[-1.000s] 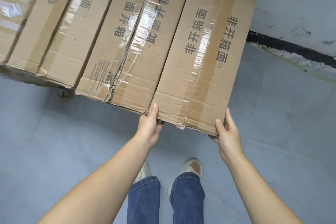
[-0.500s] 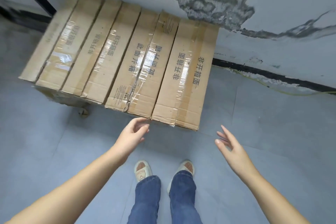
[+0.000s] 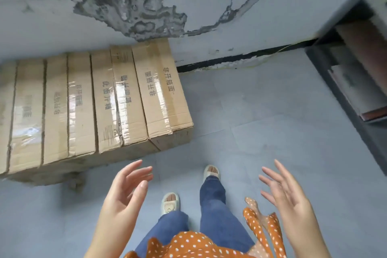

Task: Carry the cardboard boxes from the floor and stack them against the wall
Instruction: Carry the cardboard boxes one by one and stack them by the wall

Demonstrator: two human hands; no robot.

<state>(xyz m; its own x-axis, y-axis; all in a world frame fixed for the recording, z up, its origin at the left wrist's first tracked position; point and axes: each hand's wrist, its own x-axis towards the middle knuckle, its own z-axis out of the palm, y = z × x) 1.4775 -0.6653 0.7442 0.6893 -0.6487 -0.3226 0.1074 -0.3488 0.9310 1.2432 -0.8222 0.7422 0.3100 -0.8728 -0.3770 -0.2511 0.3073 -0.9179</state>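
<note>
Cardboard boxes (image 3: 88, 107) line the wall (image 3: 209, 6) — both hands, left (image 3: 125, 192) and right (image 3: 287, 195), spread empty over bare floor (image 3: 272, 132).

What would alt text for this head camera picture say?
Two empty hands, left hand and right hand, hover open above a grey floor. A row of taped cardboard boxes sits against a peeling wall.

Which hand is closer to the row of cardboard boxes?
Left. The left hand hangs open just in front of the cardboard boxes; the right hand is open farther off to their right.
</note>
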